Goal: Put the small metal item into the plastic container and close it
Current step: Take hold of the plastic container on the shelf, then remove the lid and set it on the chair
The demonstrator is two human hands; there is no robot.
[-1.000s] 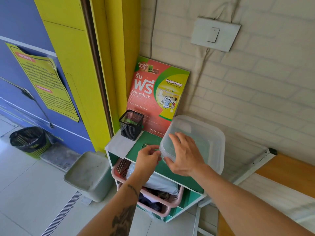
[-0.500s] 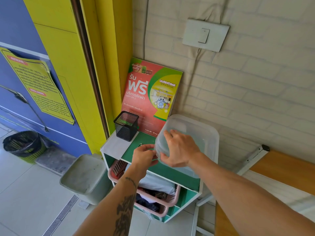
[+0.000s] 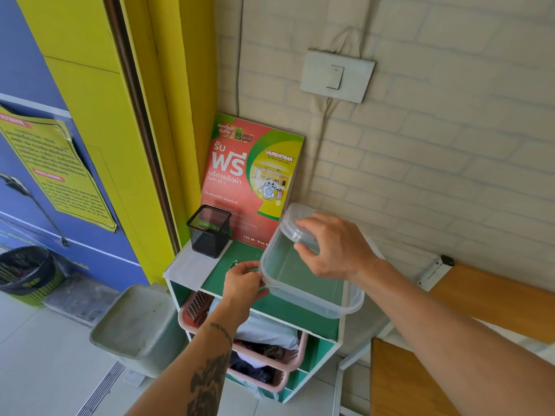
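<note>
A clear plastic container stands on the green top of a small shelf unit. My right hand grips its clear lid and holds it tilted up at the back left, so the container is open and looks empty. My left hand pinches the container's near-left corner. A small metal wire clip lies on the shelf top just beyond my left fingers, partly hidden by them.
A black mesh pen cup stands at the shelf's back left, with a red and green poster leaning on the wall behind. Pink baskets fill the shelves below. A grey bin sits left, a wooden table right.
My right hand has raised the lid off the container, which was shut before. My left hand has stayed at the near-left corner.
</note>
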